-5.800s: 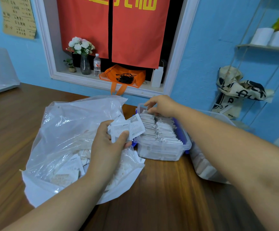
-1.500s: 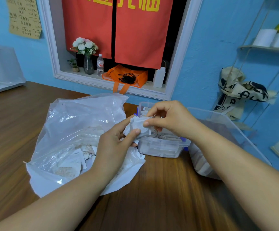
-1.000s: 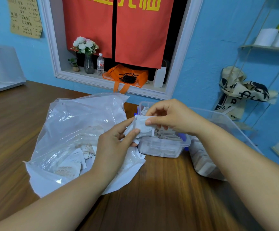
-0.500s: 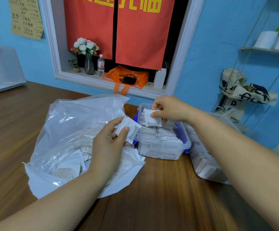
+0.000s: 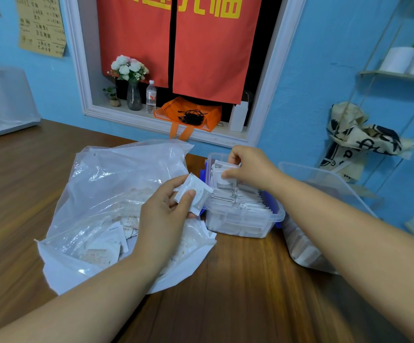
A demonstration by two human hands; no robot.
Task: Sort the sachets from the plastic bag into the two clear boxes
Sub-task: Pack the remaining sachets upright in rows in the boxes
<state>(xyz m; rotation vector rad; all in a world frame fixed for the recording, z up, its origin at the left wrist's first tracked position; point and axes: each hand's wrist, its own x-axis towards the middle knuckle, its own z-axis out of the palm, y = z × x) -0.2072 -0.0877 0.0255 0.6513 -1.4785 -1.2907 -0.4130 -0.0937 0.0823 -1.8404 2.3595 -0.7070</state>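
Small clear plastic box nearly full. Right hand pinches 1 white sachet into it; left hand grips a 2nd sachet. Crinkled clear plastic bag holds many more.

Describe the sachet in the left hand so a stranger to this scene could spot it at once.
On the wooden table, find the plastic bag and the small clear box beside it. Between them the left hand pinches a white sachet. Unlike the others, it lies in neither bag nor box.
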